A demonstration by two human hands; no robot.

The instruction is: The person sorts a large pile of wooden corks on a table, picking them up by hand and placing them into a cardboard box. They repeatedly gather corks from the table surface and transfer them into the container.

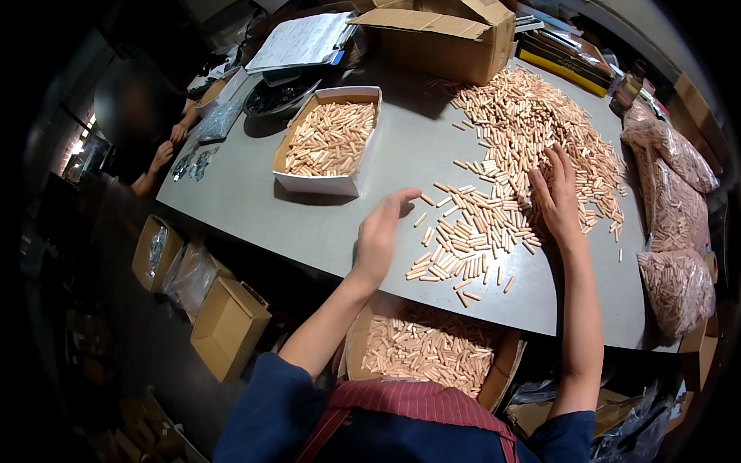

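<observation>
A big heap of short wooden dowels [532,116] spreads over the grey table, thinning into loose single pieces toward the near edge. My right hand [559,202] lies on the heap's right part, fingers apart and pointing away from me. At the heap's left side is my left hand [378,238], held on edge with its fingers stretched out to the right. A lone dowel [427,199] lies by its fingertips; I cannot tell whether they touch. Nothing is gripped in either hand. Below the table edge, in front of my body, a cardboard box [356,347] holds many more dowels.
A white box [316,184] of dowels stands left of the heap. Behind are an open carton [432,54], papers [297,42] and a dark bowl [262,104]. Bulging clear bags [673,193] line the right edge. A person's hands [166,150] show at far left.
</observation>
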